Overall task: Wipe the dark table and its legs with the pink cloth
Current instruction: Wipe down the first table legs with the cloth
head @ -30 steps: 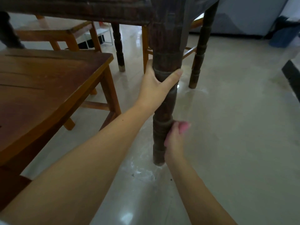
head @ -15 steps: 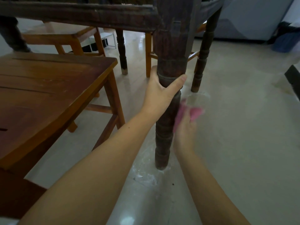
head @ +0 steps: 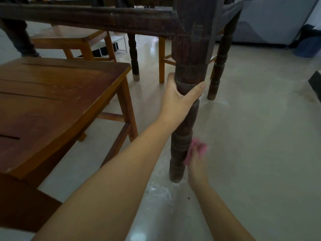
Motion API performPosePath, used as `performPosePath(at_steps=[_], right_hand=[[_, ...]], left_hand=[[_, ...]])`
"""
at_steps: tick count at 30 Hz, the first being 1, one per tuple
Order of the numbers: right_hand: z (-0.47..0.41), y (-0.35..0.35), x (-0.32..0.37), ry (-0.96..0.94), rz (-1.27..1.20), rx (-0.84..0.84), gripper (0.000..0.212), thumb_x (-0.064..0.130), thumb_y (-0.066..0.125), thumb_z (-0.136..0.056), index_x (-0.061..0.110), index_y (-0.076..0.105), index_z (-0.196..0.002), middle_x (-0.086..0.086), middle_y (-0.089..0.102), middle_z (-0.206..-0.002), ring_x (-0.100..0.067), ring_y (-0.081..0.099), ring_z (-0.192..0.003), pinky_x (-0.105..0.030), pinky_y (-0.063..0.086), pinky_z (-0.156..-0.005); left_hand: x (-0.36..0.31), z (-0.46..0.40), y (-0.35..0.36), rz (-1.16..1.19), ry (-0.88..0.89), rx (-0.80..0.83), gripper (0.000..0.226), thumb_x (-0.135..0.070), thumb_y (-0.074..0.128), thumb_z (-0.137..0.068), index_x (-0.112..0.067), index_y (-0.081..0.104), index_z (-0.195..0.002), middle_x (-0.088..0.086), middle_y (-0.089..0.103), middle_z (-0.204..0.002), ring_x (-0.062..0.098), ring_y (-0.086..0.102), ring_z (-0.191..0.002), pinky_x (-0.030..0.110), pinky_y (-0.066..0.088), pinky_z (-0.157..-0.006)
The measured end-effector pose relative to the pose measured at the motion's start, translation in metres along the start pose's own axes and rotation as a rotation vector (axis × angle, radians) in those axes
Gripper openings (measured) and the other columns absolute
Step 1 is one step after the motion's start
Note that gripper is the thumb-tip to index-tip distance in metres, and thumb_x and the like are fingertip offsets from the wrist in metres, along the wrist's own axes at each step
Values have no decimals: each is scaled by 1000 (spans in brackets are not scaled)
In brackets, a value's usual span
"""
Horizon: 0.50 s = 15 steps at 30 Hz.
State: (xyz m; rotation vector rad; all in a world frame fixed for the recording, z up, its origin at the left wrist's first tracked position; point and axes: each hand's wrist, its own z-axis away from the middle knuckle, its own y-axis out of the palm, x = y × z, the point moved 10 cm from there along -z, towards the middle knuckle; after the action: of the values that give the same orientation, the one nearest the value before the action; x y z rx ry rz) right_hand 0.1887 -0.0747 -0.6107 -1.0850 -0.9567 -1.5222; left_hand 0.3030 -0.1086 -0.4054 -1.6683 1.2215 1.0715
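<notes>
I look under the dark table (head: 90, 18), whose apron runs across the top of the view. Its nearest turned leg (head: 184, 136) stands in the middle. My left hand (head: 178, 100) is wrapped around the upper part of that leg, thumb on the right side. My right hand (head: 196, 164) presses the crumpled pink cloth (head: 199, 148) against the right side of the leg's lower part, just above the foot. Two more dark legs, one (head: 133, 54) at the back and one (head: 218, 63) to the right, stand behind.
A brown wooden chair seat (head: 52, 101) sits close on the left, with more orange-brown chairs (head: 73, 40) behind it. The pale tiled floor (head: 260, 145) spreads to the right, with white dust around the leg's foot. A dark blue object (head: 309, 44) stands far right.
My right hand with the pink cloth went up the leg, then back down to its lower part. My left hand kept its grip on the upper leg.
</notes>
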Motion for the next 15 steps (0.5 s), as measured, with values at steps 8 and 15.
performPosePath(at_steps=[8, 15], right_hand=[[18, 12, 148, -386, -104, -17, 23, 43, 38, -96, 28, 54, -92, 13, 59, -82, 6, 57, -78, -2, 41, -59], [-15, -3, -29, -33, 231, 200, 42, 31, 32, -101, 9, 43, -135, 3, 47, -129, -17, 49, -115, -7, 31, -79]], left_hand=[[-1, 1, 1, 10, 23, -26, 46, -29, 65, -82, -22, 39, -119, -18, 50, -97, -6, 51, -88, 1, 44, -67], [-1, 1, 1, -21, -2, -23, 54, -34, 63, -83, -22, 34, -128, -26, 42, -93, -10, 45, -82, -7, 37, -61]])
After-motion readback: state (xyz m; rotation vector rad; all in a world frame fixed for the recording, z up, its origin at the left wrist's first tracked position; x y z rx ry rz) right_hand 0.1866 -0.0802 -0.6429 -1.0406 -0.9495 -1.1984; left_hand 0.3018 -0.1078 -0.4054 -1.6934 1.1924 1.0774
